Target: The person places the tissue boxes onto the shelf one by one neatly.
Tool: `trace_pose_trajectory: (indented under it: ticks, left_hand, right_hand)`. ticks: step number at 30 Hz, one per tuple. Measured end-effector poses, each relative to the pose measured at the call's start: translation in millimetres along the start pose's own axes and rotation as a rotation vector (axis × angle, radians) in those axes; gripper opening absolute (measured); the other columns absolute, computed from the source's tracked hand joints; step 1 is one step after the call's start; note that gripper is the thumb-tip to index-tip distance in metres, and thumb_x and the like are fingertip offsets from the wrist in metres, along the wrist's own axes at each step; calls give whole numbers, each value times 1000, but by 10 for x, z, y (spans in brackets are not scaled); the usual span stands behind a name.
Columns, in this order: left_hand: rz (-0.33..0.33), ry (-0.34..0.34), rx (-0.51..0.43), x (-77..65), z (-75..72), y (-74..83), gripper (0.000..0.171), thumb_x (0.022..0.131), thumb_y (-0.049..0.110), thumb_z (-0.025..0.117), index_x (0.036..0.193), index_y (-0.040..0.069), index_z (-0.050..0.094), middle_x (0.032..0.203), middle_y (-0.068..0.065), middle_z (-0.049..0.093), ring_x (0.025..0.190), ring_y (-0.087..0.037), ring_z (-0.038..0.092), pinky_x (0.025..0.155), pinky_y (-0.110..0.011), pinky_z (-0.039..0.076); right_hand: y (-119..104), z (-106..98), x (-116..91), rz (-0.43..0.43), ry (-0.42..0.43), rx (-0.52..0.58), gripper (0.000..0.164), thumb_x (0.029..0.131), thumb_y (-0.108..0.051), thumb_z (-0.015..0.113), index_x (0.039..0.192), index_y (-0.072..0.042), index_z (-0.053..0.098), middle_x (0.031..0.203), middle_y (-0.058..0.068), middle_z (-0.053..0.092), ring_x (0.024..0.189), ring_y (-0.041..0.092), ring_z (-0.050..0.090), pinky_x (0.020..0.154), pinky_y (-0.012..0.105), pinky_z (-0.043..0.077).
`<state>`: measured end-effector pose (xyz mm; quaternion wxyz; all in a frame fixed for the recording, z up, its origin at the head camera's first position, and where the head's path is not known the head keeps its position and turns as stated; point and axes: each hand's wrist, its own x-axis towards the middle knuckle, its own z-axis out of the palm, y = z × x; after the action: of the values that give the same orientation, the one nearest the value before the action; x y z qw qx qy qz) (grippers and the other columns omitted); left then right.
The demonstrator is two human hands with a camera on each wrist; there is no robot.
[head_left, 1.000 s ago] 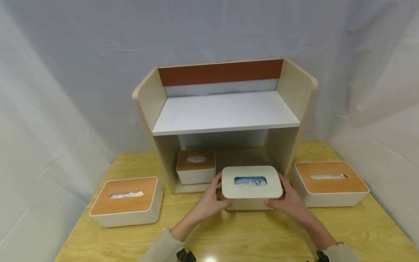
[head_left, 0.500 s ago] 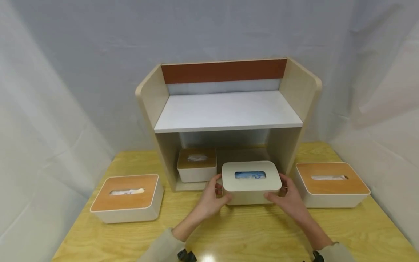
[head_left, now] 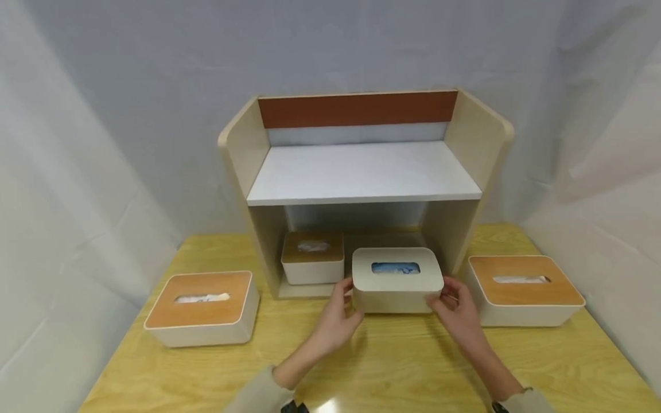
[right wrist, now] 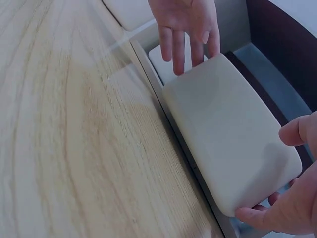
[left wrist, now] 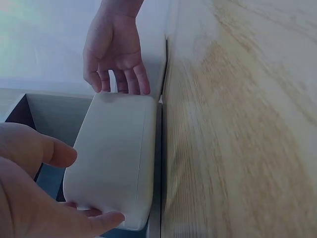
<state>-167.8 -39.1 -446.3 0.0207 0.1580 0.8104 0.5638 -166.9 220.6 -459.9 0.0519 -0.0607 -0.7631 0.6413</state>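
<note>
Bare forearms reach forward from pale sleeves; left hand and right hand face each other, thumbs spread from fingers.

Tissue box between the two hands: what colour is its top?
The tissue box's top is plain cream, showing best in the head view.

No readable text or labels anywhere

Orange-topped white box, lower left, on yellowish wood-grain table. Second orange-topped box, lower right, same table, slot in lid. Brown-topped box, slightly below and left of centre, slotted too. Pale wrinkled sheeting across top and both sides.
</note>
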Motion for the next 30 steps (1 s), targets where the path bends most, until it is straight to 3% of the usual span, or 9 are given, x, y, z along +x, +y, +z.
trace_pose_trajectory:
  ticks: [8, 12, 16, 21, 30]
  left_hand:
    - [-16, -46, 23, 105, -7, -45, 80, 90, 3, 58, 155, -8, 13, 156, -31, 25, 138, -46, 37, 112, -56, 32]
    - [-36, -54, 46, 146, -5, -67, 87, 88, 8, 61, 155, -8, 9, 154, -33, 27, 136, -47, 38, 111, -56, 34]
    - [-53, -80, 44, 190, -9, -66, 89, 89, 9, 61, 156, -6, 4, 157, -32, 20, 139, -48, 35, 111, -57, 34]
    - [-66, -111, 48, 248, -20, -66, 91, 91, 9, 61, 157, -4, 0, 158, -33, 16, 141, -48, 30, 110, -57, 35]
    - [-60, -96, 65, 367, -13, -95, 93, 89, 11, 61, 157, -4, -1, 160, -31, 15, 143, -44, 29, 112, -53, 34]
  right_hand:
    - [-23, -8, 54, 14, -74, -14, 67, 97, -11, 60, 152, 2, 24, 149, 24, 35, 139, 38, 38, 87, 9, 43]
    - [-30, -3, 103, 19, -97, -54, 73, 97, -12, 61, 156, 1, 19, 154, 24, 31, 142, 39, 35, 102, 28, 44]
    - [-32, 1, 149, 11, -118, -59, 79, 96, -12, 60, 158, 0, 12, 159, 24, 25, 144, 39, 30, 111, 46, 35]
    - [-38, 2, 201, 13, -138, -53, 82, 96, -11, 59, 158, -1, 6, 162, 23, 17, 145, 41, 27, 111, 48, 35]
    - [-54, -7, 340, -13, -173, -38, 82, 97, -9, 57, 158, 1, 3, 163, 22, 12, 146, 41, 24, 113, 45, 31]
